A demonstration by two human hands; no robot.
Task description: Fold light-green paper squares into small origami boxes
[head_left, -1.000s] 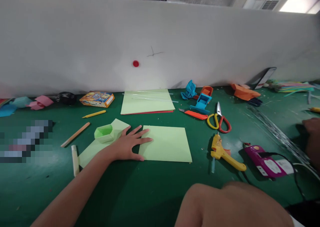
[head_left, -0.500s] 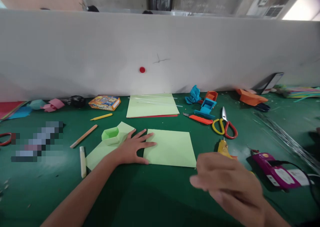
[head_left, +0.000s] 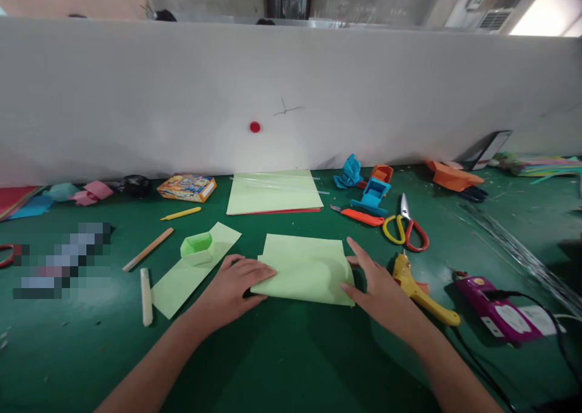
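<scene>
A light green paper sheet (head_left: 304, 267) lies on the green table, its near edge lifted and curling up. My left hand (head_left: 234, 285) grips its near left corner, fingers curled under the paper. My right hand (head_left: 375, 285) holds the right edge, thumb at the near corner and index finger stretched along the side. Just left of my left hand lie a small folded green paper box (head_left: 196, 247) and a green paper strip (head_left: 191, 273) under it.
A stack of green paper (head_left: 273, 191) lies behind. Right of it are blue and orange paper models (head_left: 375, 188), a cutter (head_left: 361, 217), scissors (head_left: 407, 228), a yellow glue gun (head_left: 421, 288) and a purple device (head_left: 493, 313). Pencils, a stick and a small box (head_left: 186, 187) lie at the left.
My right hand came down from the foreground to the sheet's right edge. My left hand went from flat on the paper to gripping its corner, and the near edge lifted.
</scene>
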